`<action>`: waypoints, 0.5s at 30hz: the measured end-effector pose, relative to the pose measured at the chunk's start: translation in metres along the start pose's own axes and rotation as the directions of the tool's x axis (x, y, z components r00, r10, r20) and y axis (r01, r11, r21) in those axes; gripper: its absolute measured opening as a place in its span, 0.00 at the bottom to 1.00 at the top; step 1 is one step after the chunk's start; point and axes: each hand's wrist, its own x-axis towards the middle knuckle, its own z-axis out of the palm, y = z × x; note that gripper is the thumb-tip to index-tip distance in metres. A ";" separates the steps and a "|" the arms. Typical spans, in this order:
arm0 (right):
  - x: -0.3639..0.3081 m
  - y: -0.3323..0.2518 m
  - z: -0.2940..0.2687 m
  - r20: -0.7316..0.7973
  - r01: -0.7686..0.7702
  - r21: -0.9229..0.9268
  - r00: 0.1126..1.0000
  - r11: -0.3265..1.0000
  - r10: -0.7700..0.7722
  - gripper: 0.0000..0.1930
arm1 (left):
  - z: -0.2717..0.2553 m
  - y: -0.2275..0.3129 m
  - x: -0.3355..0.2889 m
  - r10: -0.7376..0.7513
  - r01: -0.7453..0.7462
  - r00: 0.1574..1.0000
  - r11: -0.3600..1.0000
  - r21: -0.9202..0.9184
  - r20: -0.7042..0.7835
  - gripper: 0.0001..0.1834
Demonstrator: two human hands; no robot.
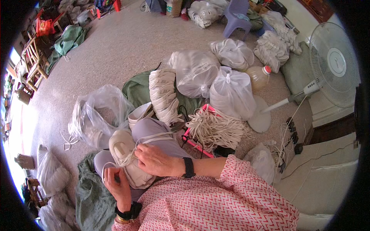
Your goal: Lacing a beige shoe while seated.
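Observation:
A cream-coloured shoe upper (122, 142) lies across my lap, its toe pointing away from me. A pale shoelace (155, 136) runs from its eyelets in a loose strand over my knee. My right hand (156, 159) is closed at the eyelets, its thumb and fingers pinching the lace. My left hand (116, 185) is beside the upper's left edge, fingers curled on a looped part of the lace. Just beyond my knees stands a curved stack of similar uppers (163, 92), with a single upper (139, 114) leaning by it. To the right lies a heap of pale laces (217, 129) in a pink-rimmed holder.
An opened clear plastic bag (102, 111) sits ahead on the left. Tied bags of uppers (233, 92), a red-capped jug (259, 77) and a standing fan (334, 63) are on the right. Cables and a power strip (293, 134) run along the wall. Farther back is a purple chair (236, 19).

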 end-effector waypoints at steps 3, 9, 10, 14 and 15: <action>-0.001 0.003 0.000 -0.026 0.004 0.009 1.000 1.000 -0.004 0.05 | -0.003 0.013 0.000 0.027 -0.027 1.000 0.998 0.052 0.010 0.11; -0.003 0.004 -0.002 -0.058 0.032 0.036 0.998 0.999 -0.030 0.06 | -0.008 0.029 -0.004 0.156 -0.162 0.985 0.982 0.093 0.068 0.15; -0.002 0.004 -0.003 -0.050 0.035 0.053 0.998 0.998 -0.033 0.06 | -0.008 0.024 -0.005 0.157 -0.167 0.984 0.977 0.130 0.087 0.15; -0.001 0.005 -0.006 -0.068 0.048 0.089 0.997 0.995 -0.042 0.06 | -0.007 0.025 -0.003 0.168 -0.194 0.977 0.958 0.210 0.134 0.13; 0.000 0.005 -0.006 -0.070 0.047 0.087 0.997 0.995 -0.041 0.06 | -0.006 0.025 -0.002 0.171 -0.197 0.976 0.958 0.210 0.135 0.13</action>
